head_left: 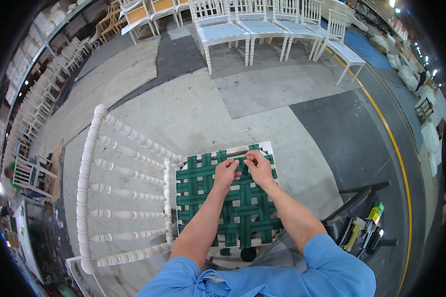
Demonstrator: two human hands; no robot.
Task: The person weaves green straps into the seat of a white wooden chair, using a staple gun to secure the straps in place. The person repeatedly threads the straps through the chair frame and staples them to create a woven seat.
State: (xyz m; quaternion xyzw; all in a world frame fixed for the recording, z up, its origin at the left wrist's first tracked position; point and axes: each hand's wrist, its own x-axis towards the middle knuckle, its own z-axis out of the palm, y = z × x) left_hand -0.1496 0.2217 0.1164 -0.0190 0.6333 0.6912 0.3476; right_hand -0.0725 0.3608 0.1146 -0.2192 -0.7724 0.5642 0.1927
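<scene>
In front of me is a white chair frame with turned spindles; its back (86, 198) points to my left. Green webbing straps (245, 210) cross over and under one another across its seat frame (266, 147). Near the seat's far edge, my left hand (226, 174) is closed in a pinch at the edge of a green strap. Just to its right, my right hand (260, 171) curls with bent fingertips on the same strap. A short piece of that strap (241, 164) shows between the two hands. My fingertips partly hide where they grip it.
At my right, a dark stand (354, 208) carries a green and yellow box (375, 212) and hand tools. Several white chairs (223, 32) with pale seats stand ahead. More chairs (39, 101) line the far left, with a person (10, 171) beside one. A yellow line (396, 153) runs along the floor at right.
</scene>
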